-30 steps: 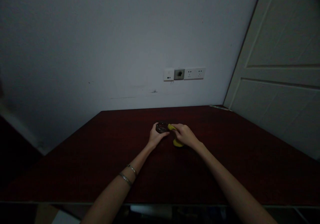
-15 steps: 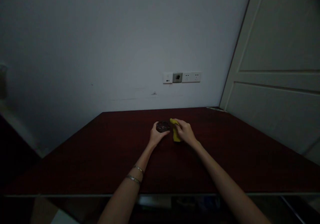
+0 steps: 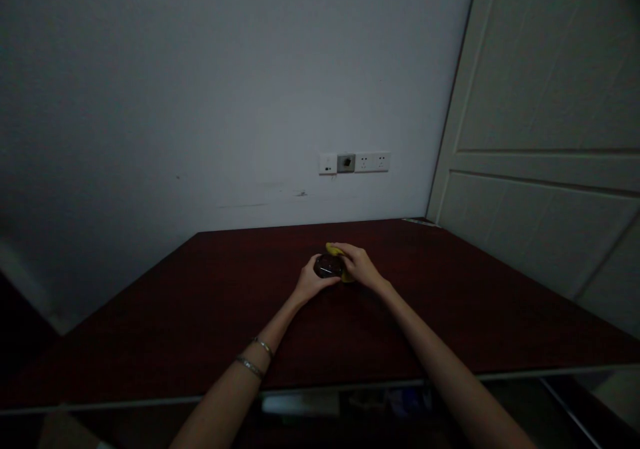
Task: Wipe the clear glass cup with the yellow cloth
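Note:
A small, round, dark glassy dish is held over the middle of the reddish-brown table; whether it touches the tabletop I cannot tell. My left hand wraps round its left and near side, thumb toward me. In my right hand is a yellow cloth, pressed against the far and right side of the dish. Part of the cloth shows below my right fingers, and the rest is hidden behind the hand. The dish's exact kind is unclear in the dim light.
The dark red-brown table reaches back to a pale wall with a row of sockets. A whitish panelled door stands at the right. Beneath the table's front edge are dim items, among them a pale flat thing.
My right hand has moved left with the yellow cloth, from beside the dish to against it. The dish looks tilted differently in my left hand. The view has shifted slightly.

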A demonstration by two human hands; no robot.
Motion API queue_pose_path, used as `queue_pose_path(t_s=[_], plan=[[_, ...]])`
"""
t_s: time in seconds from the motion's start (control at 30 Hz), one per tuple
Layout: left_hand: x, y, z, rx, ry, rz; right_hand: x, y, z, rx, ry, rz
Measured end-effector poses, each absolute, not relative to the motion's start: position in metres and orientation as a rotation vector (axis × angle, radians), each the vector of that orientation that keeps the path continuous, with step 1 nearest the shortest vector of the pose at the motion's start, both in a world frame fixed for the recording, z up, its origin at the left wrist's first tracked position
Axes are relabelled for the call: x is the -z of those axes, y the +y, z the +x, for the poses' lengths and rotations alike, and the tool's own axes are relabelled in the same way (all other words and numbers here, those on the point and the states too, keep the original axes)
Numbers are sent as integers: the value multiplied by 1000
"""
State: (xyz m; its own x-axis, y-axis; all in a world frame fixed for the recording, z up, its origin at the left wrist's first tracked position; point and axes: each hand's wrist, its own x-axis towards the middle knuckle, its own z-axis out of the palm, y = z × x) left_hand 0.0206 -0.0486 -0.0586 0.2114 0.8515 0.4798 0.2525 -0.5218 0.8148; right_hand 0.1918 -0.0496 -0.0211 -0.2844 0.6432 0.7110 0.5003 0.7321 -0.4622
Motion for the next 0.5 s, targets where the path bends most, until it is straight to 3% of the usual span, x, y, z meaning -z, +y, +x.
queue_pose_path(t_s=[0.27, 0.5], plan=[[55, -50, 21, -1371, 1023, 1865, 16, -49, 189, -206, -2098, -857], [50, -53, 20, -1459, 1118, 1858, 3, -52, 189, -27, -2235, -930]])
